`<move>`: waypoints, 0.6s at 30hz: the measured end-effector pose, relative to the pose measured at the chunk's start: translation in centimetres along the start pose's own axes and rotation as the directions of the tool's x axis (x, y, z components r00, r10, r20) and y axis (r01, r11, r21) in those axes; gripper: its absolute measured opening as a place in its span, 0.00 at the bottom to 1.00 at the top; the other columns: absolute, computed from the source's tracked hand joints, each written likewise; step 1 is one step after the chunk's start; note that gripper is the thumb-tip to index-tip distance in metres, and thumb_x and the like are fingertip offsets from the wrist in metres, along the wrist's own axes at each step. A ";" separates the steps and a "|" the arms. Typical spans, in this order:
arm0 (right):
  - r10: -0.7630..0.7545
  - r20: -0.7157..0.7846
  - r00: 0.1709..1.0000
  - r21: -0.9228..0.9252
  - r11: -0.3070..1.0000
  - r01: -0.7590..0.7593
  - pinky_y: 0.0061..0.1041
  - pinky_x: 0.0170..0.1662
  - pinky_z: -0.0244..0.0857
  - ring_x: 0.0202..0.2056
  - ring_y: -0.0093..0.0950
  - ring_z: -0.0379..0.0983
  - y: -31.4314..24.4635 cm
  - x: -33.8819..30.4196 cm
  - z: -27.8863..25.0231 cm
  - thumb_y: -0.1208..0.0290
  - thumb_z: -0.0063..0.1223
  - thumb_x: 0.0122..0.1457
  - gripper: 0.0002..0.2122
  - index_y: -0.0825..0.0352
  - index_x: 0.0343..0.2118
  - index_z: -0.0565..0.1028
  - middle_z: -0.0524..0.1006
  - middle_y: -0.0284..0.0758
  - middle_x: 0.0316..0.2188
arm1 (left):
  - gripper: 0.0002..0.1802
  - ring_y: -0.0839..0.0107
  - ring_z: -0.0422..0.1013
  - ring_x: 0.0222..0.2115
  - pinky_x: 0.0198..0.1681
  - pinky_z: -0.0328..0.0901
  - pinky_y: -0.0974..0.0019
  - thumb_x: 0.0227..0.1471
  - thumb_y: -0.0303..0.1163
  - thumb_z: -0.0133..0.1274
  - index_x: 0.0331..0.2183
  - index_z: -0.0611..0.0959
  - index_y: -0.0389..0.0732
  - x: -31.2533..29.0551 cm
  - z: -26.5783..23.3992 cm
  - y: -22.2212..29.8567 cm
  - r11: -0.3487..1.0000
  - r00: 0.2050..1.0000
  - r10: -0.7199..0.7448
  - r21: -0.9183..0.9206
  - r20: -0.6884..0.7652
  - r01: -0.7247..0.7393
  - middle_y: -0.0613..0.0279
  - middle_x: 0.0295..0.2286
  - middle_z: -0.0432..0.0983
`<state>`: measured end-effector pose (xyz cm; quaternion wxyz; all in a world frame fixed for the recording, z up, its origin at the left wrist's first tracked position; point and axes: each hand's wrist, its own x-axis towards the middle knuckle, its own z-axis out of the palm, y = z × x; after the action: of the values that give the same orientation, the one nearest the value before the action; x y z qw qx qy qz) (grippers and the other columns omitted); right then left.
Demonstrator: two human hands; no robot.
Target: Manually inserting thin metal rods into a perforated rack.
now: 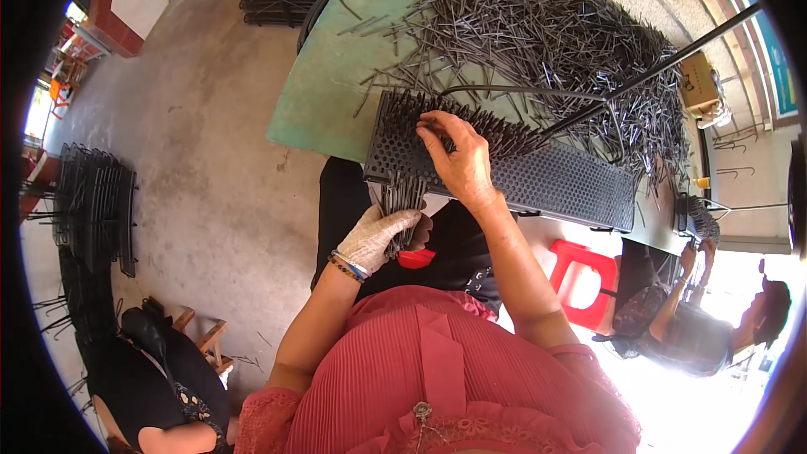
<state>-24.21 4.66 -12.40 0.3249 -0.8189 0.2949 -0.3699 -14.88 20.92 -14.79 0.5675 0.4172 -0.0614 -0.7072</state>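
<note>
My left hand [370, 240], in a pale work glove, is closed around a bundle of thin dark rods [403, 195]. The bundle points up beside the near left corner of a long black perforated rack [580, 189]. Above the rack's left part is my bare right hand [464, 155], thumb and fingertips drawn together in a pinch. Whatever lies between those fingertips is too small to make out. Dark rods [496, 128] stand upright in the rack's holes along its far side and left end, while holes nearer me show bare.
A large heap of loose dark rods [555, 29] covers much of the green table [315, 97]. A bent metal bar frame [664, 63] crosses above the rack. A red stool [584, 282] and a co-worker [698, 328] are at right. Another person [151, 378] sits lower left, near stacked black racks [92, 202].
</note>
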 end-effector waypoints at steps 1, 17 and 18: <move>-0.017 0.010 1.000 -0.024 1.000 0.018 0.33 0.39 0.70 0.35 0.38 0.76 -0.1 0.0 0.0 0.75 0.59 0.53 0.11 0.67 0.40 0.76 0.79 0.39 0.30 | 0.13 0.66 0.77 0.29 0.33 0.73 0.66 0.54 0.31 0.56 0.39 0.77 0.32 0.0 0.0 0.0 1.000 1.000 0.000 0.007 0.011 0.000 0.54 0.30 0.79; -0.209 -0.051 0.977 -0.217 0.957 0.193 0.30 0.40 0.70 0.36 0.37 0.76 -0.6 -0.1 -0.3 0.78 0.61 0.51 0.07 0.69 0.34 0.79 0.80 0.38 0.32 | 0.13 0.66 0.77 0.29 0.33 0.74 0.64 0.54 0.30 0.56 0.40 0.77 0.34 0.2 -0.1 -0.5 0.998 0.999 -0.016 -0.064 0.044 0.019 0.55 0.31 0.79; -0.227 -0.079 0.971 -0.231 0.951 0.204 0.30 0.39 0.70 0.35 0.37 0.76 -0.5 -0.2 -0.2 0.78 0.61 0.51 0.06 0.68 0.33 0.79 0.80 0.37 0.32 | 0.13 0.66 0.77 0.29 0.33 0.74 0.64 0.54 0.30 0.56 0.40 0.76 0.34 0.3 -0.3 -0.8 0.999 0.999 0.005 -0.044 0.040 -0.003 0.55 0.31 0.79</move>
<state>-24.41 5.04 -12.01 0.1734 -0.8568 0.2598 -0.4104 -15.29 20.99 -15.56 0.5767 0.3903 -0.0583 -0.7153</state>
